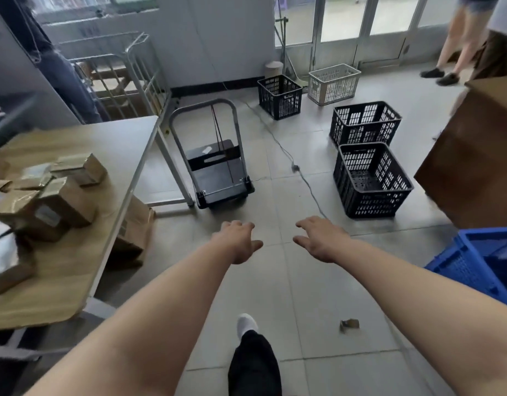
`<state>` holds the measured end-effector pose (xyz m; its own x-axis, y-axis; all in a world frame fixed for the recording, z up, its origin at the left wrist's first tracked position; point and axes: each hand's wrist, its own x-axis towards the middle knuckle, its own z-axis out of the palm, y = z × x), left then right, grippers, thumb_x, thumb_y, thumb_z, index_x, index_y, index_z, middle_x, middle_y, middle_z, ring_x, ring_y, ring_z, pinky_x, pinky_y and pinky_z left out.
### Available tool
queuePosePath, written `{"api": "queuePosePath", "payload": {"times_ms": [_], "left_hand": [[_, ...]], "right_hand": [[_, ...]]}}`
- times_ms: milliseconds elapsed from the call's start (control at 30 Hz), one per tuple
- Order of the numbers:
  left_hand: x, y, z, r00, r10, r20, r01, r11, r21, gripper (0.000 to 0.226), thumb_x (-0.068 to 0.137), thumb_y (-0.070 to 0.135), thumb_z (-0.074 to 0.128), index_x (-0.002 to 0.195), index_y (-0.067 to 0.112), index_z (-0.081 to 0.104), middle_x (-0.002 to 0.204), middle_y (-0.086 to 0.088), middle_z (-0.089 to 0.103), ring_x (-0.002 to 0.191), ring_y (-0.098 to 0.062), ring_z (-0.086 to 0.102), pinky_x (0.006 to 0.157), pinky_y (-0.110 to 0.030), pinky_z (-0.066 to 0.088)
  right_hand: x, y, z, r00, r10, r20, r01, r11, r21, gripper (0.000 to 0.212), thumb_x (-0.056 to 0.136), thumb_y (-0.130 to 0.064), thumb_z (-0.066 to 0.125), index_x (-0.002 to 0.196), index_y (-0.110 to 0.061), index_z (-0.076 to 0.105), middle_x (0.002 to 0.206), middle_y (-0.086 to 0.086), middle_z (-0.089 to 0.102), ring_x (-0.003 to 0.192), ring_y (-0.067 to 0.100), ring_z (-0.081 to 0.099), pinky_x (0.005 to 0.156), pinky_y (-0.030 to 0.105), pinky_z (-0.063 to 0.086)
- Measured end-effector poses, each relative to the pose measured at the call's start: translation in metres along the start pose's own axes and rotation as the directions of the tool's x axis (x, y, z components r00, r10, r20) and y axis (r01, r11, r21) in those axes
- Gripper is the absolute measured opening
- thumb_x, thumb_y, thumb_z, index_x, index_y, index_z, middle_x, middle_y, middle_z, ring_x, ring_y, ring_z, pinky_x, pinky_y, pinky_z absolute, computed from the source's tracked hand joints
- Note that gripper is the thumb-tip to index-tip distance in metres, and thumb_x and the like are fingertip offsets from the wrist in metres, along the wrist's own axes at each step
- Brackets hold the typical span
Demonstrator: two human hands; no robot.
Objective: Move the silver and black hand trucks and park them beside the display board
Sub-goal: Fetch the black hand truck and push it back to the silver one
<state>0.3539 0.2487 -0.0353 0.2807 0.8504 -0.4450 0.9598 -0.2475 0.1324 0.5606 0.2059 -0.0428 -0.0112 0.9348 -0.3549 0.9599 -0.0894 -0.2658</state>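
Observation:
A hand truck (218, 178) with a black deck and a silver loop handle stands on the tiled floor just right of the table leg, handle on its far side. A red cord hangs from the handle to the deck. My left hand (239, 241) and my right hand (320, 240) reach forward over the floor, both empty with fingers apart, a short way in front of the truck's near edge. A silver wire-sided cart (123, 81) stands behind the table near the wall. No display board can be made out.
A wooden table (103, 155) with several cardboard parcels fills the left. Black crates (369, 181) (363, 124) (279, 95) and a white crate (333, 82) stand ahead right. A cable (296, 168) crosses the floor. A blue crate (481, 267) and brown box (475, 155) sit right. People stand far left and far right.

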Motion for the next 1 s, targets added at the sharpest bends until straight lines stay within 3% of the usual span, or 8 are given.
{"api": "queuePosePath", "payload": {"times_ms": [233, 400, 667, 867, 1000], "left_hand": [[0.159, -0.041, -0.078, 0.999, -0.001, 0.043, 0.001, 1.0, 0.009, 0.061, 0.093, 0.053, 0.042, 0.144, 0.022, 0.031, 0.147, -0.01, 0.036, 0.134, -0.034, 0.029, 0.107, -0.053, 0.032], [0.265, -0.06, -0.138, 1.0, 0.01, -0.001, -0.01, 1.0, 0.02, 0.06, 0.093, 0.051, 0.045, 0.144, 0.022, 0.032, 0.144, -0.012, 0.038, 0.131, -0.035, 0.031, 0.106, -0.052, 0.034], [0.407, -0.066, -0.184, 0.999, 0.047, -0.003, -0.047, 0.995, 0.091, 0.059, 0.091, 0.054, 0.045, 0.141, 0.023, 0.035, 0.145, -0.007, 0.037, 0.132, -0.033, 0.031, 0.105, -0.051, 0.034], [0.487, -0.103, -0.237, 0.997, -0.061, -0.046, 0.064, 0.995, 0.072, 0.061, 0.092, 0.053, 0.044, 0.143, 0.023, 0.031, 0.147, -0.006, 0.036, 0.134, -0.032, 0.029, 0.106, -0.051, 0.033], [0.516, -0.149, -0.258, 0.974, -0.216, -0.068, 0.215, 0.976, -0.016, 0.059, 0.091, 0.052, 0.044, 0.142, 0.023, 0.033, 0.147, -0.005, 0.034, 0.134, -0.031, 0.028, 0.106, -0.049, 0.032]], "right_hand": [[0.15, -0.009, -0.062, 0.999, 0.045, -0.004, -0.045, 0.999, 0.008, 0.054, 0.094, -0.047, 0.041, 0.141, -0.021, 0.037, 0.148, 0.005, 0.036, 0.134, 0.027, 0.034, 0.111, 0.046, 0.029], [0.24, -0.008, -0.104, 0.995, 0.1, -0.015, -0.099, 0.994, 0.035, 0.055, 0.094, -0.046, 0.039, 0.142, -0.02, 0.035, 0.148, 0.006, 0.036, 0.134, 0.028, 0.034, 0.111, 0.045, 0.029], [0.394, 0.015, -0.155, 0.995, 0.101, 0.013, -0.101, 0.995, 0.001, 0.055, 0.094, -0.047, 0.038, 0.142, -0.02, 0.035, 0.148, 0.007, 0.036, 0.134, 0.029, 0.034, 0.108, 0.047, 0.032], [0.516, 0.007, -0.199, 0.999, -0.005, 0.052, 0.007, 1.0, -0.024, 0.054, 0.093, -0.048, 0.039, 0.141, -0.022, 0.036, 0.148, 0.005, 0.037, 0.133, 0.028, 0.036, 0.105, 0.045, 0.034], [0.582, -0.021, -0.215, 0.993, -0.086, 0.074, 0.089, 0.996, -0.031, 0.053, 0.093, -0.047, 0.039, 0.14, -0.022, 0.038, 0.147, 0.004, 0.039, 0.132, 0.028, 0.037, 0.104, 0.045, 0.034]]}}
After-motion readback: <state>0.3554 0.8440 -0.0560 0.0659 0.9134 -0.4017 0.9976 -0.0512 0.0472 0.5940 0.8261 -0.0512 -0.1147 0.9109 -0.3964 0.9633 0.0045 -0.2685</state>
